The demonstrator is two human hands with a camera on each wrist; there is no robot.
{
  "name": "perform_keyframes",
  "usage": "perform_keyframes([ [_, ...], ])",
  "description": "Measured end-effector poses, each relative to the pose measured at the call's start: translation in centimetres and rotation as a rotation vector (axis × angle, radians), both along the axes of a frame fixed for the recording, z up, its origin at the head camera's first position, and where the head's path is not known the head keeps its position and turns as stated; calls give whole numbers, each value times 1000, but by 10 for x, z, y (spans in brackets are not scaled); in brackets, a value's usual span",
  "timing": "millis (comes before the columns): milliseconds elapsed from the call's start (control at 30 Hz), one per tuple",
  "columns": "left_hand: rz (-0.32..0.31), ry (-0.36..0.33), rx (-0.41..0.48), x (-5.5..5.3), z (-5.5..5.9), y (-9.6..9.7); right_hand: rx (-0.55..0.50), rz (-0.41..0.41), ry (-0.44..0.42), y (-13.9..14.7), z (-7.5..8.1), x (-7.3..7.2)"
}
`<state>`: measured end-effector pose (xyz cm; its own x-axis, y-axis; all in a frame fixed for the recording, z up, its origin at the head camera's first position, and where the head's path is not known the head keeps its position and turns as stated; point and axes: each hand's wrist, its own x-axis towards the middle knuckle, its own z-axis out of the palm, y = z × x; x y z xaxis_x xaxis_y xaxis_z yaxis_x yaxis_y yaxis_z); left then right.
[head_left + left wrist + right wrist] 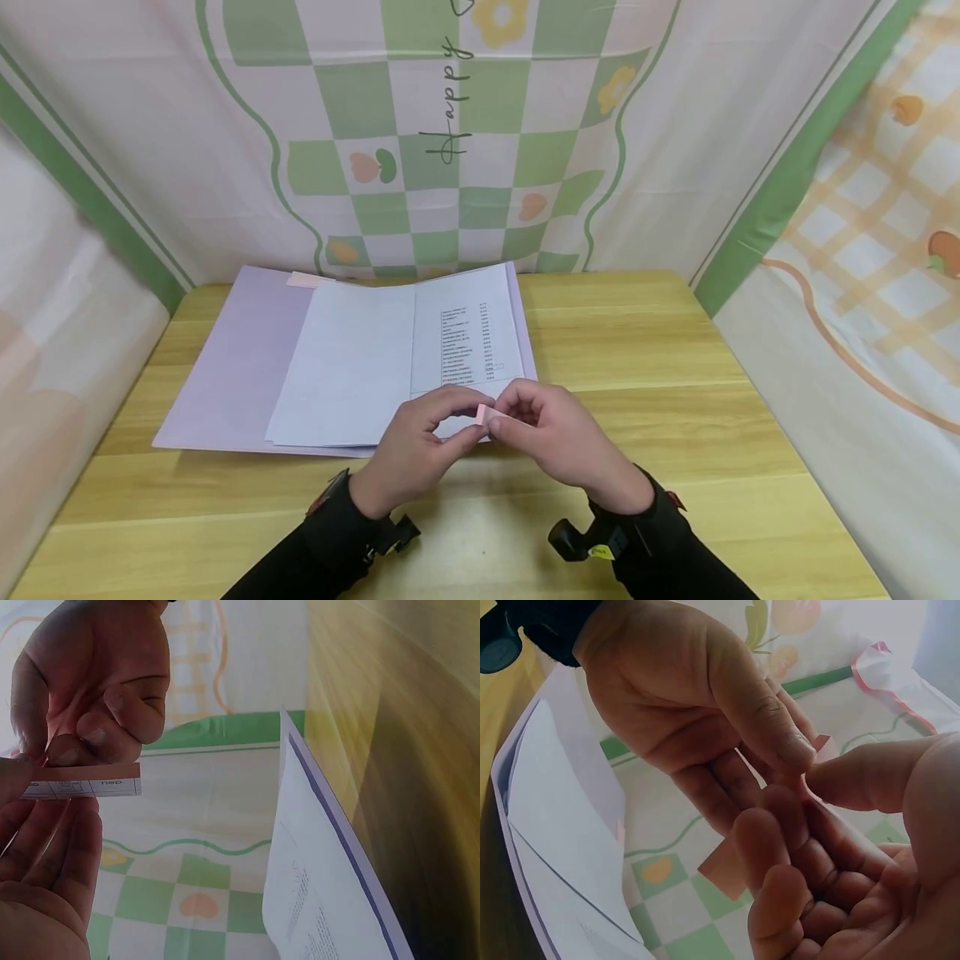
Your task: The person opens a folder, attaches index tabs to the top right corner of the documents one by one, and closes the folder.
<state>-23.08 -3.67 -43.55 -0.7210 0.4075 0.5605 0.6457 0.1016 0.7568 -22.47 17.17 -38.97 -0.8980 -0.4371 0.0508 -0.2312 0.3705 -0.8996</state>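
Note:
Close together over the bottom edge of the open folder, my left hand (pixel 420 437) and right hand (pixel 558 433) meet at a small pink paper strip (pixel 483 412). My left thumb and fingers pinch one part of it, and the right thumb and index finger pinch it beside them. In the left wrist view the strip (pixel 105 780) shows a pink band above a white band with small print. Fingers cover much of the strip (pixel 726 868) in the right wrist view. White sheets (pixel 345 367), the right one printed with a list, lie on the lilac folder (pixel 232 367).
Another pink strip (pixel 306 280) sticks out at the sheets' top edge. The wooden table (pixel 637 358) carries the folder on its left half. Patterned cloth (pixel 502 167) hangs behind the table and along both sides.

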Motion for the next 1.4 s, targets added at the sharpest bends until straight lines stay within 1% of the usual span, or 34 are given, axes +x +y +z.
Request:
perform_keyframes([
  [200,-26,1,22,0,-2,0,11,-13,9,1,-1,1],
  [367,-18,4,37,1,-4,0,4,-15,15,1,-1,2],
  [567,-20,-18,68,2,-3,-1,-24,-17,1,0,0,4],
  [700,5,-37,77,4,-4,-2,-54,-19,-12,0,0,4],
  [767,20,-51,77,3,-4,-3,-69,-18,-5,0,0,4],
  [867,61,-91,79,3,-4,-6,-81,-24,11,2,1,4],
  [933,80,-114,101,1,-3,-8,-76,-34,28,3,2,4],
  [1000,82,-135,142,0,-2,-11,-66,-57,36,4,2,4],
  [1100,48,-151,213,-2,-1,-15,-47,-96,52,8,3,4],
  [1167,26,-166,237,-3,-1,-15,-45,-115,59,11,5,4],
  [1200,20,-172,236,-4,-2,-15,-46,-122,65,12,5,3],
  [1267,29,-181,202,-4,-3,-14,-49,-133,76,16,6,3],
  [1400,14,-197,95,-4,-4,-8,-53,-161,102,23,9,1],
])
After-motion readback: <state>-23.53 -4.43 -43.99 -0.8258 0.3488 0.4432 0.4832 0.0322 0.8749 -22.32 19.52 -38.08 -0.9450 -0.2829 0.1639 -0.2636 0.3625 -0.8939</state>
